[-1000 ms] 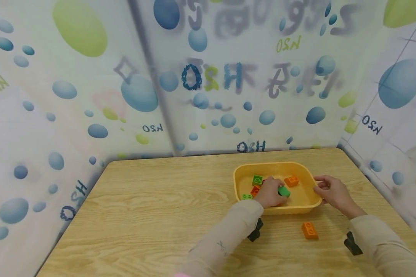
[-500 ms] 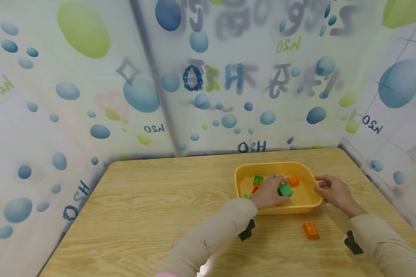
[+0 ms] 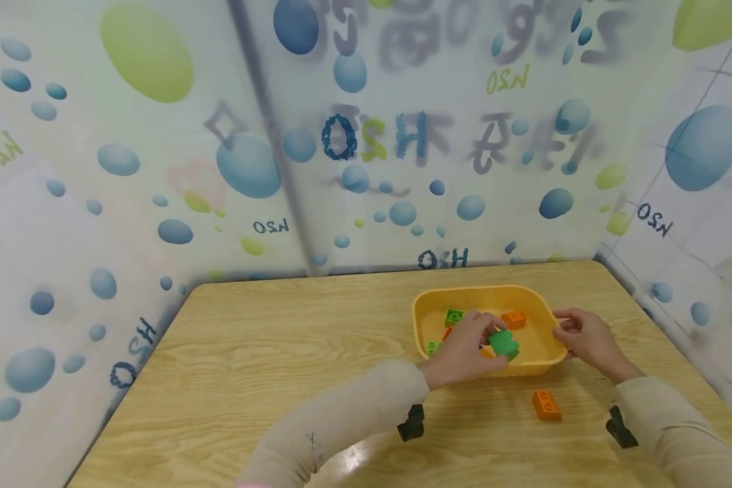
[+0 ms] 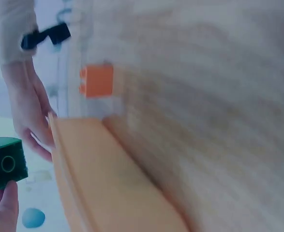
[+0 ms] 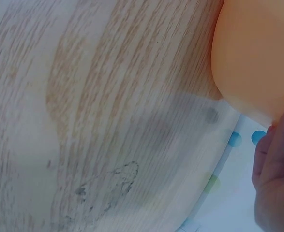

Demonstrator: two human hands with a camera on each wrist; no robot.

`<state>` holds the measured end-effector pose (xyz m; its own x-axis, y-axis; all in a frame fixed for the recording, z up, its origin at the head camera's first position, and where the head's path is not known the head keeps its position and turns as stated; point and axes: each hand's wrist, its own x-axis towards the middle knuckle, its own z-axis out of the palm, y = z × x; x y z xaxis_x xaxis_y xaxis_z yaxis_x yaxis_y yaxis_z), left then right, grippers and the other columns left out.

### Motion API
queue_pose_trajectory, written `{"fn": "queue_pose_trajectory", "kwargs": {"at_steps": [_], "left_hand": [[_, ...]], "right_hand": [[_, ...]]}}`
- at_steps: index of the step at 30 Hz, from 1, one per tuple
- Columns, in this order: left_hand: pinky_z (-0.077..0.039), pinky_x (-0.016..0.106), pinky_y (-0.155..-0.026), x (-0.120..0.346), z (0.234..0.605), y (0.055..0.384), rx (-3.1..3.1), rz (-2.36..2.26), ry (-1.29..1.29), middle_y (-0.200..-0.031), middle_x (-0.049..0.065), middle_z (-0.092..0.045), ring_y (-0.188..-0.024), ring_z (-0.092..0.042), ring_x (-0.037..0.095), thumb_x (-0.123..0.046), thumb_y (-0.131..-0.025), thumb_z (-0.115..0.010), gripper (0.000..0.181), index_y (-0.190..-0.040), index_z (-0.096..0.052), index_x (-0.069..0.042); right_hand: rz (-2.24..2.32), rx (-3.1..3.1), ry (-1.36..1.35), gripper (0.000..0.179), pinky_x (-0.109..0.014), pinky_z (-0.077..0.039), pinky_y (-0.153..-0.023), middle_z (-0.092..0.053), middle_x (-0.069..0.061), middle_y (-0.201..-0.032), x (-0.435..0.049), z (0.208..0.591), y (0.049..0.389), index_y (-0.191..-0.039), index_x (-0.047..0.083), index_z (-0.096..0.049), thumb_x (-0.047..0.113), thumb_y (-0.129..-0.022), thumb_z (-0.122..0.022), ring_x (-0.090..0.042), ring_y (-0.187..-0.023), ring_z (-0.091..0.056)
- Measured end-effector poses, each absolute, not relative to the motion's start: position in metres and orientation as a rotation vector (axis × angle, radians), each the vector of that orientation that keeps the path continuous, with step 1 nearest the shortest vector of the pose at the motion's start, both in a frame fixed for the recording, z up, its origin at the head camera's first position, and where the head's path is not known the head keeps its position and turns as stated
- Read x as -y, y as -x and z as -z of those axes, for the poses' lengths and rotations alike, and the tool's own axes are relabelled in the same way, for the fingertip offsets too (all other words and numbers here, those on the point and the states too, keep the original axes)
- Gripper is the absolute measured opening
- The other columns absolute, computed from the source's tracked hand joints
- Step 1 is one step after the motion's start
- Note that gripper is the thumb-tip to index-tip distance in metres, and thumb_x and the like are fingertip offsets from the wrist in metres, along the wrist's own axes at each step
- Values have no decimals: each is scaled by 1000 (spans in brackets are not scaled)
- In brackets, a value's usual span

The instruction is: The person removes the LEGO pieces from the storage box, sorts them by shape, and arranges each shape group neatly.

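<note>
My left hand [image 3: 463,349] pinches a green toy building block [image 3: 503,344] between thumb and fingers, over the front part of a yellow plastic tray [image 3: 535,346]. In the left wrist view the green block [image 4: 8,164] shows a round ring on one face, with my left fingertips [image 4: 7,198] against it. At the tray's right end, my right hand [image 3: 592,342] grips the rim with thumb and fingers. The right wrist view shows that hand [image 5: 277,179] at the tray's outer wall [image 5: 258,58]. Part of the tray's contents is hidden behind my left hand.
Inside the tray lie an orange brick [image 3: 515,319], a green brick [image 3: 454,316], a light green brick [image 3: 433,348] and other pieces partly covered. One orange two-stud brick [image 3: 546,405] lies on the wooden table [image 3: 293,339] in front. Patterned curtains [image 3: 366,203] surround the table.
My left hand has lifted the green block from among the pieces and drawn it slightly toward me, turning it. The left forearm has swung left. My right hand stays at the rim.
</note>
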<state>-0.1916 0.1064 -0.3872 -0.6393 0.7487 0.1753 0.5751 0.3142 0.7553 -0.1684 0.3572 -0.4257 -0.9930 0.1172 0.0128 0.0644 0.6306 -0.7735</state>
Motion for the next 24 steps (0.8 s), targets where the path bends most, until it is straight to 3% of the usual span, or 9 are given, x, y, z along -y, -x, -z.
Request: {"fn": "queue_pose_trajectory", "kwargs": {"at_steps": [9,24], "left_hand": [[-42,10,-73,-94,407,168,-2231,-1311,-1226,-93,-9,-53,-82,-49,-4,-14,-77,-69,35,-108,-53,-8],[-41,12,-74,-97,441,154,-2225,-1153,-1082,-94,-14,-49,-84,-47,-4,-12,-74,-71,39,-107,-51,-12]], "right_hand": [[-1310,2789,159,41,-30,-50,-50,-53,-23,-89,-357,425,168,-117,-17,-40,3,-84,-54,-21,-67,-57],[-1293,2791,175,40,-31,-50,-50,-53,-21,-89,-356,423,169,-117,-16,-40,3,-84,-53,-21,-67,-57]]}}
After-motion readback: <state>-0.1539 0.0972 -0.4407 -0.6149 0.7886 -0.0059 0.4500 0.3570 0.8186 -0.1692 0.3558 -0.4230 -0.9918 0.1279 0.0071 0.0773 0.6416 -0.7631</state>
